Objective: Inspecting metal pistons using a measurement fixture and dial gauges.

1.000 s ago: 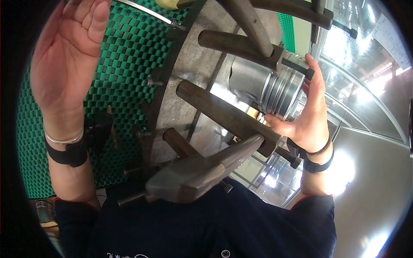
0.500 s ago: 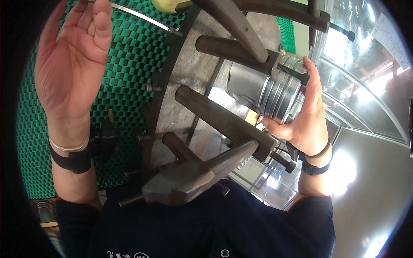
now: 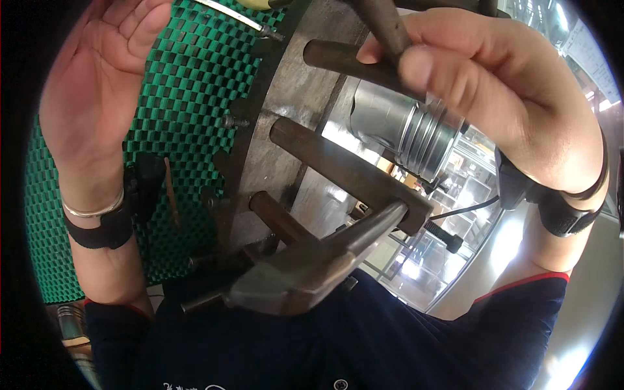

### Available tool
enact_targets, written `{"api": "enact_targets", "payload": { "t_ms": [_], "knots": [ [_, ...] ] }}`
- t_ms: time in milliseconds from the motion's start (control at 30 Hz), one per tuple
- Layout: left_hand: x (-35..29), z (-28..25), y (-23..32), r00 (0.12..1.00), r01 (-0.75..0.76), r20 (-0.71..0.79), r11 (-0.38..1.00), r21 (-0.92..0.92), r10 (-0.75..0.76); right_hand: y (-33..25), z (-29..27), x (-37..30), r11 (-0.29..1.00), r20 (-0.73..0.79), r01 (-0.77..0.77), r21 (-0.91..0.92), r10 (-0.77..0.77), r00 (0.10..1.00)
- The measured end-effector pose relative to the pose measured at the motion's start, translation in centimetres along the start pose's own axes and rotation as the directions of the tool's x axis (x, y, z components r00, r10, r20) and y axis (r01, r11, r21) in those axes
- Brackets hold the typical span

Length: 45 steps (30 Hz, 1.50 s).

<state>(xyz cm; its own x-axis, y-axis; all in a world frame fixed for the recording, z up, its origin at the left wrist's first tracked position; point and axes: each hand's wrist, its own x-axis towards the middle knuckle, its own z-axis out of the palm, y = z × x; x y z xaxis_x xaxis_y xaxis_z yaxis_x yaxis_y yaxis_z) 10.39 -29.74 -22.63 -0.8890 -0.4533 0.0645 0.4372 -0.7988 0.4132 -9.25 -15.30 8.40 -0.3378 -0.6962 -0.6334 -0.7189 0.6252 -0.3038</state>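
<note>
My left hand is palm up at the far left, its fingers curled at the top edge. A slim metal rod runs from beside those fingers to the rim of a heavy round steel fixture; the grip itself is cut off by the frame. My right hand is closed with thumb and fingers around a thick steel bar of the fixture, slightly blurred. Below that hand a ringed metal piston sits between the fixture's posts, its upper right end hidden by my hand.
Another steel post slants across the middle, with a bolt at its end. A thick angled arm juts out close to my body. Green woven matting lies at left; glazed framing stands at right.
My right hand has let go of the piston's ringed end and moved up and left onto the thick steel bar. My left hand has shifted slightly left; the whole view has tilted a little.
</note>
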Motion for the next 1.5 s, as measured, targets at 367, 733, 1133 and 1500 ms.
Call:
{"api": "enact_targets", "payload": {
  "t_ms": [367,733,1133,1500],
  "knots": [
    [0.2,0.5,-0.7,0.996,-0.079,0.045,0.996,0.034,0.078,-0.2,1.2,0.9,0.997,0.023,0.075,-0.025,-0.074,0.997],
    [-0.1,1.6,-0.3,0.963,-0.1,-0.197,0.924,0.368,0.182,-0.1,2.0,1.3,0.986,0.031,0.167,-0.02,-0.166,0.986],
    [0.2,1.6,-1.6,0.963,-0.129,-0.156,0.887,0.443,0.218,0.6,2.7,1.4,0.974,0.032,0.222,-0.049,-0.22,0.975],
    [0.3,2.6,-2.1,0.968,-0.157,-0.192,0.987,0.041,0.162,0.7,4.0,2.1,0.954,0.048,0.293,-0.063,-0.29,0.956]
  ]
}}
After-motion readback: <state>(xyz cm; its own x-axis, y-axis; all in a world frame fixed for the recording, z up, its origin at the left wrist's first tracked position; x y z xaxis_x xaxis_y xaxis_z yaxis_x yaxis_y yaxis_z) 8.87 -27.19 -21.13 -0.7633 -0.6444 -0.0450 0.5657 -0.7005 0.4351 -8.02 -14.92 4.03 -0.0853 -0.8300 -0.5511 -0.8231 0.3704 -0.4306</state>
